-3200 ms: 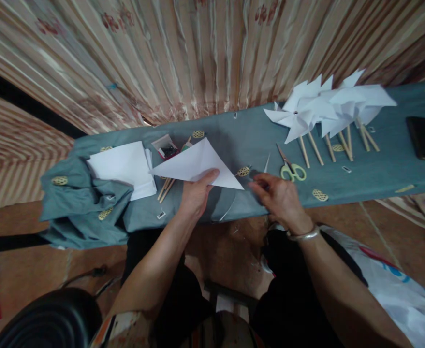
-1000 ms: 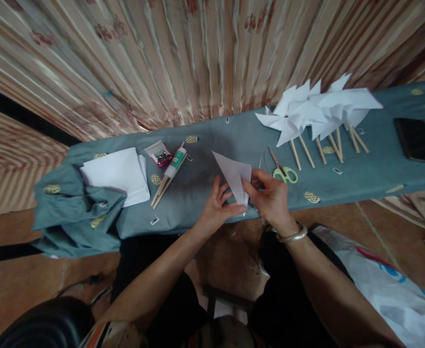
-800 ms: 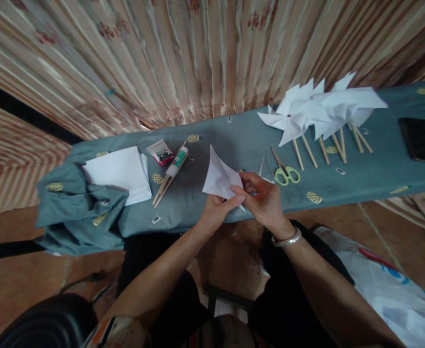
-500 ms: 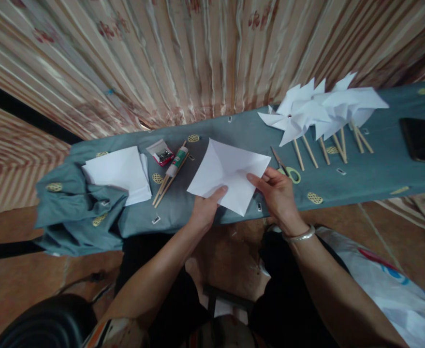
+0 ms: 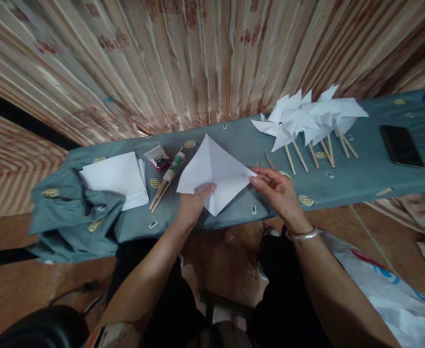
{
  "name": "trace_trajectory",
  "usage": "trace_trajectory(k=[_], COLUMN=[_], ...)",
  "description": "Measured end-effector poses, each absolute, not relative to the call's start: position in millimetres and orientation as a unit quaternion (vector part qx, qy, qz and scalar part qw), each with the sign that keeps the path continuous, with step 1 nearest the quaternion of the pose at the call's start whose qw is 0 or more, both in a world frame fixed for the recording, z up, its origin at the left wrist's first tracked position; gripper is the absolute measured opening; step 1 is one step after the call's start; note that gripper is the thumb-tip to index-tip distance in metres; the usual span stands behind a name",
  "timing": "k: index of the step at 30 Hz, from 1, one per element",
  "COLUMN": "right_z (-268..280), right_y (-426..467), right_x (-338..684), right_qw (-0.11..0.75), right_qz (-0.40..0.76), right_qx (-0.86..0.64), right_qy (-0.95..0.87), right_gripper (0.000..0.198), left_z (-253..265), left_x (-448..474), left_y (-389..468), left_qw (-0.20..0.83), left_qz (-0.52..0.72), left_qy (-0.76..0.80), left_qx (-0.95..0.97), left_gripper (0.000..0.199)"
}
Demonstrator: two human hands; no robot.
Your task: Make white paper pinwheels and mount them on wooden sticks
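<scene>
A creased square sheet of white paper (image 5: 221,169) is held over the cloth-covered table, one corner towards me. My left hand (image 5: 195,200) grips its near left edge, thumb on top and the other fingers hidden beneath. The right corner is pinched by my right hand (image 5: 272,186), thumb and fingertips closed on it. Just beyond my right hand lie the scissors (image 5: 269,160), partly covered by that hand. Left of the sheet are a glue stick (image 5: 174,166), a few wooden sticks (image 5: 158,197) and a small open box of metal pins (image 5: 158,158).
Several white paper pinwheels (image 5: 306,116) on wooden sticks lie at the right back. A black phone (image 5: 401,146) rests farther right. White paper sheets (image 5: 114,179) are stacked at the left by bunched cloth (image 5: 78,217). A pleated curtain (image 5: 197,63) hangs behind the table (image 5: 241,140).
The sheet has turned between my hands, so a corner now points towards me and its crease shows clearly. My right hand has shifted its pinch to the right corner. The view has moved slightly.
</scene>
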State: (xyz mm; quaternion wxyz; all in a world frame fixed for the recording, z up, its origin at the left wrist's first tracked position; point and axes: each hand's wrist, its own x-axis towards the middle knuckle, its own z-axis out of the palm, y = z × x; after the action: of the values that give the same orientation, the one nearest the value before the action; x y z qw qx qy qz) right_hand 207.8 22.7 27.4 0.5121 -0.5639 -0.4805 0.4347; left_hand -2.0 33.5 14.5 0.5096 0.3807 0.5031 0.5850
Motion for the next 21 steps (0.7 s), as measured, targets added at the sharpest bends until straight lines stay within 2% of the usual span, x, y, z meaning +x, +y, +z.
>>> trace_trajectory(k=[2, 4, 6, 8, 13, 17, 21], right_z=[27, 25, 23, 23, 29, 30, 24], right_y=[24, 25, 25, 25, 29, 27, 25], right_x=[227, 247, 260, 265, 258, 258, 263], right_qw=[0.498, 0.448, 0.326, 0.221, 0.085, 0.048, 0.088], right_qz=[0.385, 0.264, 0.121, 0.034, -0.036, -0.044, -0.042], right_qx=[-0.587, -0.654, -0.719, -0.741, -0.768, -0.763, -0.757], right_qy=[-0.510, -0.550, -0.602, -0.633, -0.633, -0.643, -0.646], right_gripper=[0.040, 0.035, 0.030, 0.030, 0.033, 0.030, 0.032], left_z=[13, 13, 13, 14, 12, 7, 5], left_x=[-6, -9, -13, -15, -20, -21, -22], left_y=[37, 41, 43, 46, 51, 54, 56], left_qw=[0.497, 0.483, 0.467, 0.452, 0.431, 0.445, 0.439], left_qz=[0.589, 0.587, 0.582, 0.575, 0.573, 0.581, 0.584], left_qy=[0.505, 0.518, 0.534, 0.546, 0.545, 0.531, 0.539], left_qx=[0.389, 0.392, 0.396, 0.408, 0.435, 0.427, 0.419], left_gripper=[0.052, 0.054, 0.054, 0.052, 0.058, 0.066, 0.070])
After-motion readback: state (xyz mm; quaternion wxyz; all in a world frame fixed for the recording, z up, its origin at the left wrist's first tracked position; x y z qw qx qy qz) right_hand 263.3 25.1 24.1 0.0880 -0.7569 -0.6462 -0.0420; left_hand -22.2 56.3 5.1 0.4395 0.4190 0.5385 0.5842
